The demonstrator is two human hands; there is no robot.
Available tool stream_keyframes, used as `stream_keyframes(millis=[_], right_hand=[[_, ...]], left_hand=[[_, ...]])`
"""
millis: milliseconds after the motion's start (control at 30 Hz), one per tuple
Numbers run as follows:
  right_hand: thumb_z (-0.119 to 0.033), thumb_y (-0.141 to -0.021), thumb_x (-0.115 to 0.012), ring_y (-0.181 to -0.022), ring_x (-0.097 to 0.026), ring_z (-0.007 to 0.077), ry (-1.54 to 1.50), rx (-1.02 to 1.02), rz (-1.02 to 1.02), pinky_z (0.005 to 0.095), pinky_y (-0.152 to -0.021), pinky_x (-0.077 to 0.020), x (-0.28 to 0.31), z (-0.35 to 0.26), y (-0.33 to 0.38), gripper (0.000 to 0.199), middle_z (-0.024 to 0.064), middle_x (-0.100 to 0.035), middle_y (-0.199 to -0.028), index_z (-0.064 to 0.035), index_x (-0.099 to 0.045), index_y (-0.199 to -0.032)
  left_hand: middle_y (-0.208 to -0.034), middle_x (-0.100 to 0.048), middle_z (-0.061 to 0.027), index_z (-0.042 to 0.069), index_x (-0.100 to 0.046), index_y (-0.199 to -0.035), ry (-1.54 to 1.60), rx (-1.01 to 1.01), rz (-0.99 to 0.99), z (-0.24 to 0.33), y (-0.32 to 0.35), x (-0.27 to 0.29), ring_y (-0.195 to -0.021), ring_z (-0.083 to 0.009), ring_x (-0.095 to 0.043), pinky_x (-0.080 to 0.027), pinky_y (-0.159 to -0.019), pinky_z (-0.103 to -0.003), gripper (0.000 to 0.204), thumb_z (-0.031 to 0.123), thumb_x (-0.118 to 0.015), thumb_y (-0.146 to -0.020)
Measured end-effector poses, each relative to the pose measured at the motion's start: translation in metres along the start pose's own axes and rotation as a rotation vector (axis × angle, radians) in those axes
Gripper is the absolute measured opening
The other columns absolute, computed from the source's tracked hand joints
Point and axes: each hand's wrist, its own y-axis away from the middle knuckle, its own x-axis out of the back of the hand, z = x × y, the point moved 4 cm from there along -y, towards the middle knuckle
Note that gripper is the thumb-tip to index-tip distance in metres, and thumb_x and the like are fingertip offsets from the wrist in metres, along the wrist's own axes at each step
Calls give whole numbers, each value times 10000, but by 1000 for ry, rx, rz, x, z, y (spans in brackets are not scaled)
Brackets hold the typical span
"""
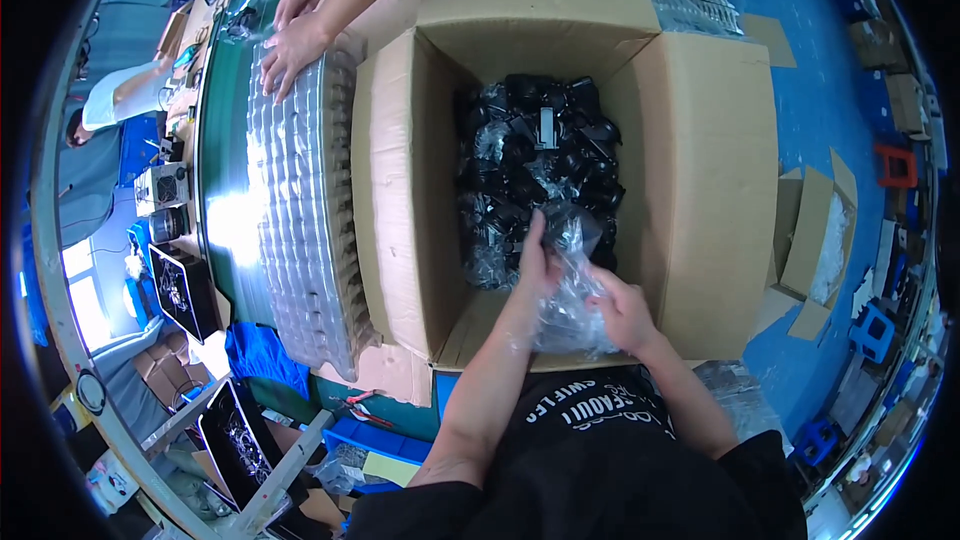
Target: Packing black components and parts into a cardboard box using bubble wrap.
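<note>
At the centre of the frame stands an open cardboard box filled with black parts in clear bags. In its lower part, the left hand and right hand both grip one clear plastic bag (crumpled, contents unclear). Left of the box lies a stack of clear plastic trays, with another person's hands resting on its upper end.
</note>
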Motion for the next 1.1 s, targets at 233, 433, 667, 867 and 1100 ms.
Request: stream_keyframes(millis=[233,433,667,867,1100], right_hand=[[-20,-688,-517,-586,-538,227,276,197,31,268,-551,-424,24,-31,14,131,111,-647,-783,2,-596,-790],[9,-657,-540,-610,-547,212,267,382,93,260,-567,-434,19,-46,5,152,90,-649,-814,2,-601,-796],[17,-672,-529,-610,-555,177,-57,-9,-273,258,-583,-455,12,-14,-14,220,83,-655,-802,7,-634,-865],[-237,-790,-632,-652,-570,200,4,-237,-208,286,-633,-468,-11,4,-51,277,108,-649,-777,23,-636,-886],[-291,-794,-663,-622,-551,163,-47,13,-184,258,-587,-452,-35,-2,-49,330,90,-637,-769,15,-632,-914]], left_hand=[[-1166,-524,-185,-21,-467,-1198,-1533,-1021,609,138,-79,-3,-1081,-350,-493,-396,-933,-376,489,242,-598,-807],[-978,-622,-199,19,-604,-1052,-1876,-589,731,194,-132,-2,-861,-351,-592,-476,-758,-407,286,138,-516,-807],[-963,-621,-129,13,-615,-1004,-1398,-1215,533,167,-48,-11,-864,-263,-574,-454,-766,-313,243,97,-461,-836],[-898,-617,-68,28,-599,-926,-795,-994,228,132,35,-42,-790,-173,-561,-445,-723,-265,254,177,-396,-891],[-836,-610,-51,53,-584,-891,-514,-532,334,101,54,-40,-720,-125,-553,-443,-675,-242,281,237,-373,-922]])
